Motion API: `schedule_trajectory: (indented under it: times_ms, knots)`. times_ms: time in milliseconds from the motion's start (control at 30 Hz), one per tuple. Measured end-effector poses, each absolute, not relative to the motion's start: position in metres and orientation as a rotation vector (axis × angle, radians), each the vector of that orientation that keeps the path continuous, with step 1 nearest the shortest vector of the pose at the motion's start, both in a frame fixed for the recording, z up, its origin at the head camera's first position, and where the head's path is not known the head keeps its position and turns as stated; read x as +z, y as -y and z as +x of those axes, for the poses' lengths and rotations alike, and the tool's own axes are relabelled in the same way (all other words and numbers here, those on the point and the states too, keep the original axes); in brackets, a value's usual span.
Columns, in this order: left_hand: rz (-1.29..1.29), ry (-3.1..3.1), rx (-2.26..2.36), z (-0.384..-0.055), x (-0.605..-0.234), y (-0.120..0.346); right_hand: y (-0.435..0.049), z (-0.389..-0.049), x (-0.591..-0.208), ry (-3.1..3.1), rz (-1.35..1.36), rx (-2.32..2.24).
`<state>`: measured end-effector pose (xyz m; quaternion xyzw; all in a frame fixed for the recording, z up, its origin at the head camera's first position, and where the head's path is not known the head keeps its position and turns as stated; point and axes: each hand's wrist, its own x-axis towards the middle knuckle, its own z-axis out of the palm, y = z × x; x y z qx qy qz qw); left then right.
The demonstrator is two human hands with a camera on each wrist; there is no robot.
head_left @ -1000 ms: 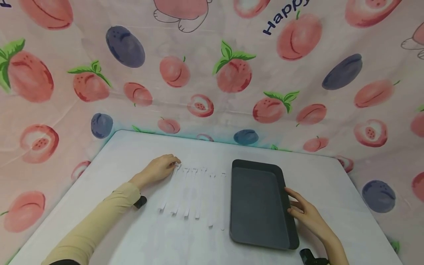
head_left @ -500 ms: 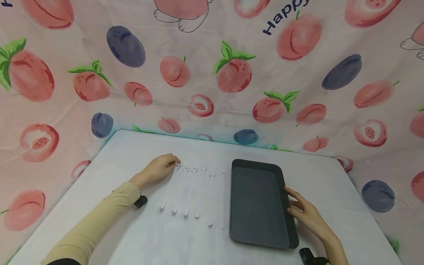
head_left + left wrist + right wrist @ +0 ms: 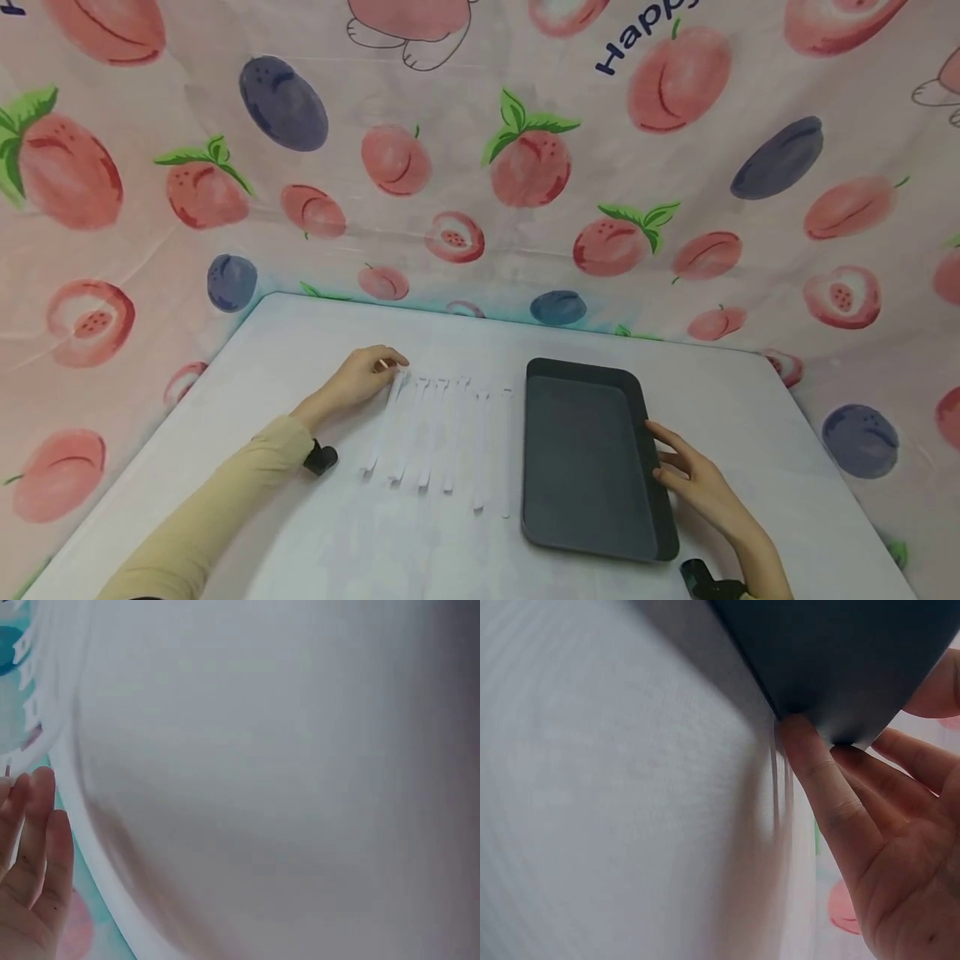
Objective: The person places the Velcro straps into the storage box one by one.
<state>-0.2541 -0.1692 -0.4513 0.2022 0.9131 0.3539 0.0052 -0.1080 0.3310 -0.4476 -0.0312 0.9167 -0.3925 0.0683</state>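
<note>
Several thin white strips (image 3: pixel 447 437) with turned-up ends lie side by side on the white table. At the far end of the leftmost strip (image 3: pixel 396 390), my left hand (image 3: pixel 366 375) pinches with its fingertips. In the left wrist view, only part of that hand (image 3: pixel 34 877) shows, at the left edge. A dark grey rectangular baking tray (image 3: pixel 588 467) lies right of the strips. My right hand (image 3: pixel 697 483) touches the tray's right side with its fingers extended. The right wrist view shows fingertips (image 3: pixel 802 731) against the tray's dark outer wall (image 3: pixel 840 667).
The white table (image 3: pixel 300 533) carries the strips and the tray. Behind it hangs a cloth (image 3: pixel 465 150) printed with peaches and plums. Black wrist cameras sit at my left wrist (image 3: pixel 321 458) and my right wrist (image 3: pixel 705 582).
The leftmost strip's far end looks slightly raised at my left fingertips. My right hand and the tray hold their places; the head view has shifted very slightly.
</note>
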Motion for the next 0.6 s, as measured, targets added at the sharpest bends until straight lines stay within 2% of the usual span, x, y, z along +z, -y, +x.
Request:
schedule_trajectory:
  times_ms: [600]
  knots:
    - [0.461, -2.818, 1.313, -0.237, -0.440, 0.161, -0.331, -0.107, -0.447, -2.753, -0.079, -1.189]
